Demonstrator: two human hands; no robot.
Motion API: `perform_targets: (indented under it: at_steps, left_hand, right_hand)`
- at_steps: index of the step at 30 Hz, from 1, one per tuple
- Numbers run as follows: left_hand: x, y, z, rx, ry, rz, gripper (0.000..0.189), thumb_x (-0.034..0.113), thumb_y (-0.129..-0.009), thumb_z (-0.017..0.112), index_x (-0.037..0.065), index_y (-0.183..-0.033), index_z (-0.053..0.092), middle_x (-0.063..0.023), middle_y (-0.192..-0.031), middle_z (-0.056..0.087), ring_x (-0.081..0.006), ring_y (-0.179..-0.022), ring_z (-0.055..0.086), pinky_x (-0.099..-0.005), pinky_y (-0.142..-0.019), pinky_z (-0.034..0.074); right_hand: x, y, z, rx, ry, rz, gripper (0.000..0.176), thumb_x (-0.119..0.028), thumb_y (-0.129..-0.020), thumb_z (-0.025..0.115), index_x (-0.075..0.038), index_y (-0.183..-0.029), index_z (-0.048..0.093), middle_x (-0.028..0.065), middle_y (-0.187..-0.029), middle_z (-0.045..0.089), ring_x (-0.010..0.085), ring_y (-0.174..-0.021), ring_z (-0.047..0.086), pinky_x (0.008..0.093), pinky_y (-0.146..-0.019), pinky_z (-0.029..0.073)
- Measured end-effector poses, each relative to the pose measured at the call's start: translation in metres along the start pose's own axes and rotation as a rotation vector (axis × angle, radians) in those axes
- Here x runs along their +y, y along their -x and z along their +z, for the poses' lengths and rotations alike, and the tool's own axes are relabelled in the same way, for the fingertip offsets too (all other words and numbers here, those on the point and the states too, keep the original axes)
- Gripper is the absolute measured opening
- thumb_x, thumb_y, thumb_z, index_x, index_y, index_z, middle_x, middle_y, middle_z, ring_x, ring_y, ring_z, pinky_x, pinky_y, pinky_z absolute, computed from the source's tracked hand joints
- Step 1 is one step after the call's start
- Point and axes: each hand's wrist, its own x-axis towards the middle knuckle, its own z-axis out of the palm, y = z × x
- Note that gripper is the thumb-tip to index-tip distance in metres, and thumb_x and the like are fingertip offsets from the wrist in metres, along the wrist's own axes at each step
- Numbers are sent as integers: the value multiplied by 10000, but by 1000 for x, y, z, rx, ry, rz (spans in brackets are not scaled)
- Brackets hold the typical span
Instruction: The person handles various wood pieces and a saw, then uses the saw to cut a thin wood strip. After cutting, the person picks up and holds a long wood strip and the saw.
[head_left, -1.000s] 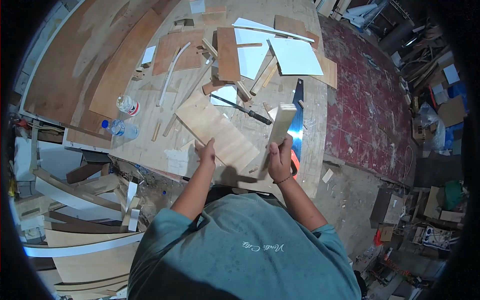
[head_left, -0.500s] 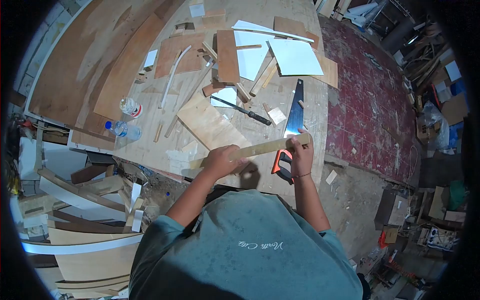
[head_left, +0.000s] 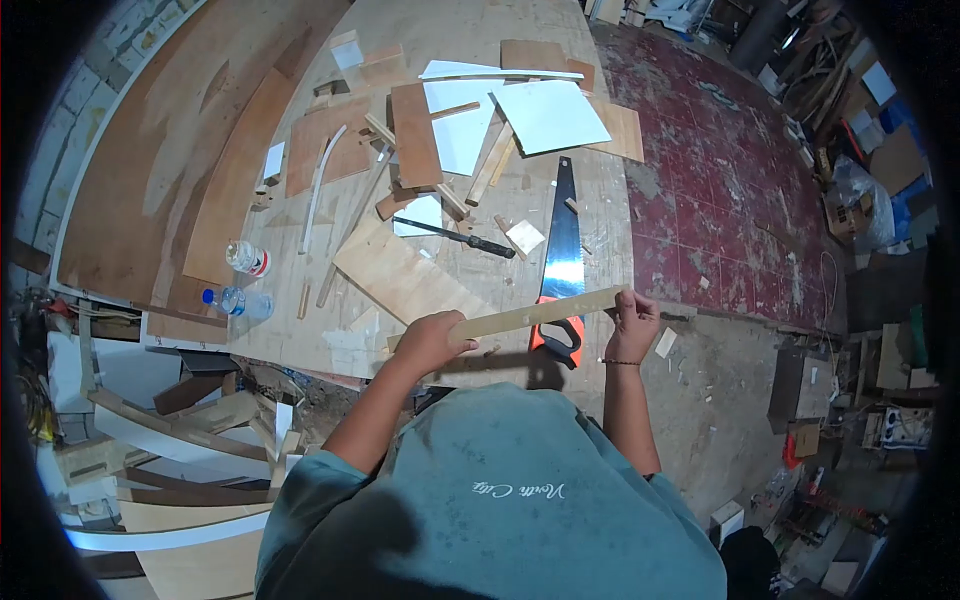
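The left hand (head_left: 428,343) is wrapping round the wooden strip (head_left: 530,317) near one end, while the right hand (head_left: 634,325) is pinching the other between fingers and thumb; this wide spacing is presumably keeping the strip steady. The strip is passing above the handle of the handsaw (head_left: 564,230) (a shadow on the worktable (head_left: 607,240) is suggesting clearance). The plywood board (head_left: 395,268) is lying flat beyond the left hand, probably for stability.

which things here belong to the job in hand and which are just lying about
In the job:
- wooden strip, held by the left hand and right hand

Apparently just lying about:
- handsaw, though possibly useful
- plastic bottle
- white jar
- black-handled tool
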Motion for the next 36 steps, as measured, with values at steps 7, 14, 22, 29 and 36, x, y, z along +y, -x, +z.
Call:
perform_targets:
  at_steps: [7, 14, 22, 29, 36]
  left_hand:
    - [7, -7, 10, -46, -65, 10, 448, 416, -773, 738, 61, -1019, 619, -161, -945, 663, -354, -914, 631, -439, -785, 487]
    - [29, -23, 31, -63, 129, 128, 436, 368, -815, 707, 49, -1088, 592, -181, -993, 655, -379, -941, 622, -436, -810, 488]
    - [-51, 3, 23, 33, 283, -77, 463, 270, -855, 675, 16, -1214, 531, -242, -1060, 647, -401, -1011, 620, -434, -852, 487]
    - [-99, 37, 3, 75, 264, -168, 482, 260, -853, 665, 35, -1253, 516, -265, -1098, 622, -417, -1062, 586, -455, -888, 472]
    - [-137, 45, 4, 57, 292, -119, 566, 264, -879, 641, 155, -1393, 430, -239, -1210, 586, -413, -1083, 582, -440, -920, 471]
  right_hand:
    - [11, 8, -22, -61, -146, 76, 175, -100, -892, 670, -25, -962, 529, 77, -914, 624, 151, -816, 637, 332, -714, 587]
    - [68, 36, -4, -519, -73, 435, 379, -238, -876, 684, -32, -1147, 516, 168, -1164, 589, 275, -1047, 615, 417, -839, 538]
    - [130, 40, -19, -724, 1634, -36, 864, -608, -823, 571, -184, -1510, 261, 136, -1583, 164, 386, -1449, 125, 585, -1137, 126]
    - [121, 90, -28, -752, 1606, -261, 886, -541, -780, 630, -134, -1489, 286, 155, -1549, 223, 360, -1435, 169, 567, -1149, 90]
    - [127, 92, -29, -573, 1625, -203, 562, -308, -726, 742, -70, -1205, 568, 138, -1172, 569, 309, -1171, 502, 512, -1035, 334]
